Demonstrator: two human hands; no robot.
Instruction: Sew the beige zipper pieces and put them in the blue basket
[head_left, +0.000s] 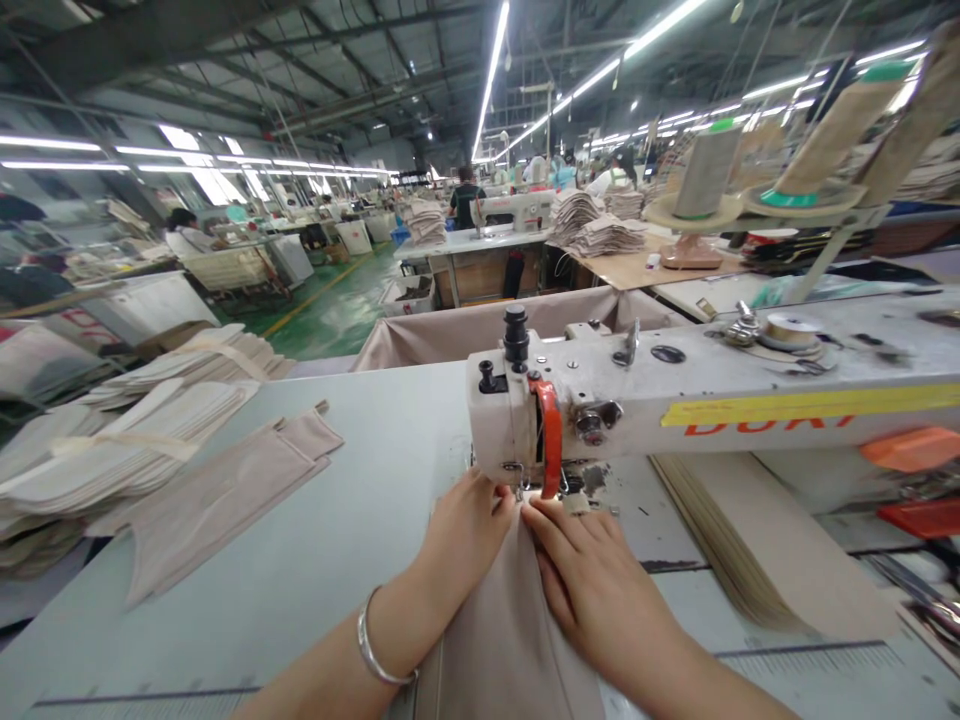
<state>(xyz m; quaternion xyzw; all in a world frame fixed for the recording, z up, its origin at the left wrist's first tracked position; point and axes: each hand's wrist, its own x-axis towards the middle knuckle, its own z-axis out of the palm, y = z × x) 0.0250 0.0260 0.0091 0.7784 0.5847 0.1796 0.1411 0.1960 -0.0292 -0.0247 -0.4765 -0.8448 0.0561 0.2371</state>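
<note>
A long piece of beige fabric runs from the front edge of the table up to the needle area of a white sewing machine. My left hand pinches the fabric's left side close to the presser foot, its fingertips partly hidden beneath the machine head. On the other side, my right hand grips the right edge, with the index finger beside the foot and the thumb tucked down along the cloth. An orange guard curves down just above both sets of fingertips.
Left on the table lie a loose beige fabric piece and tied bundles of pale cut panels. Under the machine arm sits a stack of beige panels. Thread cones stand at right; metal scissors lie at the right edge.
</note>
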